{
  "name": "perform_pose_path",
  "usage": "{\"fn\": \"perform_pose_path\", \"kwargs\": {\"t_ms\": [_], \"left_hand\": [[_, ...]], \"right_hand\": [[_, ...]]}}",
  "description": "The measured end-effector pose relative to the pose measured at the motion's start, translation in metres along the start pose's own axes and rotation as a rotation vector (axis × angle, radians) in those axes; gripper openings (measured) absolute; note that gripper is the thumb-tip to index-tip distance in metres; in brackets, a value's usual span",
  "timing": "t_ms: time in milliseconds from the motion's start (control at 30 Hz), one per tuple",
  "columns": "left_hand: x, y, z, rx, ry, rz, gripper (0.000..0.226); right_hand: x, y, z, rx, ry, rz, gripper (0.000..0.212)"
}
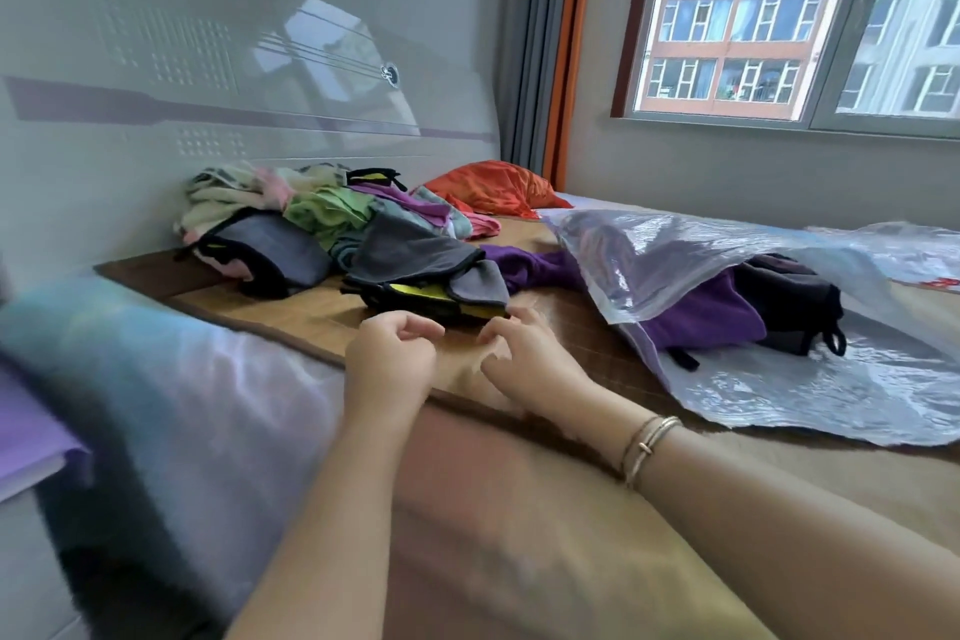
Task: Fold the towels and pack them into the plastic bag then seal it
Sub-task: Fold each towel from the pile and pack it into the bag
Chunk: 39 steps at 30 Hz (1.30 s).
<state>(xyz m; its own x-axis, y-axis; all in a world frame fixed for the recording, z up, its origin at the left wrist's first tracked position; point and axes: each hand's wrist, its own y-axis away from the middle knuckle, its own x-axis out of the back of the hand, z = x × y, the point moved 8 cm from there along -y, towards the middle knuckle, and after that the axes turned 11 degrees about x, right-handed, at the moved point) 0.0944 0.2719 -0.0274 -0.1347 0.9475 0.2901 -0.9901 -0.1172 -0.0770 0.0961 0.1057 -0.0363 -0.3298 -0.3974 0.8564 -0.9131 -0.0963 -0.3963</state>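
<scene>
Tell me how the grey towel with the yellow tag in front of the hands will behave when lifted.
The grey towel will probably go floppy: it already lies in slack folds. It looks thin, so likely light. Its loose layers may fall open, so both the left hand and right hand should probably lift it.

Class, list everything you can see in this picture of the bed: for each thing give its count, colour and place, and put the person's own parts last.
Grey towel with black trim: one, on the mat just beyond both hands.
Towel pile: count unclear, green, pink, purple and grey, far left by the headboard.
Plastic bag: one, clear, right, mouth open.
Packed towels: purple and dark, count unclear, inside the bag.
Orange cloth: one, far end of the bed.
Bamboo mat: one, tan, under the towels.
Window: one, upper right.
Bracelet: gold-coloured, right wrist.
Left hand: empty, fingers loosely curled.
Right hand: empty, fingers loosely curled.
</scene>
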Motion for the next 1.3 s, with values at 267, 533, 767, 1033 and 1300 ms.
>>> {"fn": "perform_pose_path", "kwargs": {"t_ms": [267,533,767,1033,1300], "left_hand": [[0.007,-0.022,-0.027,0.095,-0.086,-0.011,0.034],[0.007,-0.007,-0.020,0.060,-0.157,0.036,0.045],[-0.009,0.031,0.007,-0.082,-0.345,0.017,0.052],[-0.019,0.064,0.007,-0.127,-0.641,-0.082,0.012],[-0.039,0.082,0.011,-0.158,-0.503,-0.318,0.049]], "right_hand": [[-0.043,-0.069,0.022,-0.088,0.040,-0.098,0.038],[0.014,0.008,-0.013,0.003,-0.139,0.097,0.031],[0.079,0.109,-0.014,-0.015,-0.207,0.232,0.027],[0.102,0.172,0.019,-0.152,-0.380,0.279,0.026],[0.108,0.189,0.031,-0.180,-0.468,0.421,0.032]]}}
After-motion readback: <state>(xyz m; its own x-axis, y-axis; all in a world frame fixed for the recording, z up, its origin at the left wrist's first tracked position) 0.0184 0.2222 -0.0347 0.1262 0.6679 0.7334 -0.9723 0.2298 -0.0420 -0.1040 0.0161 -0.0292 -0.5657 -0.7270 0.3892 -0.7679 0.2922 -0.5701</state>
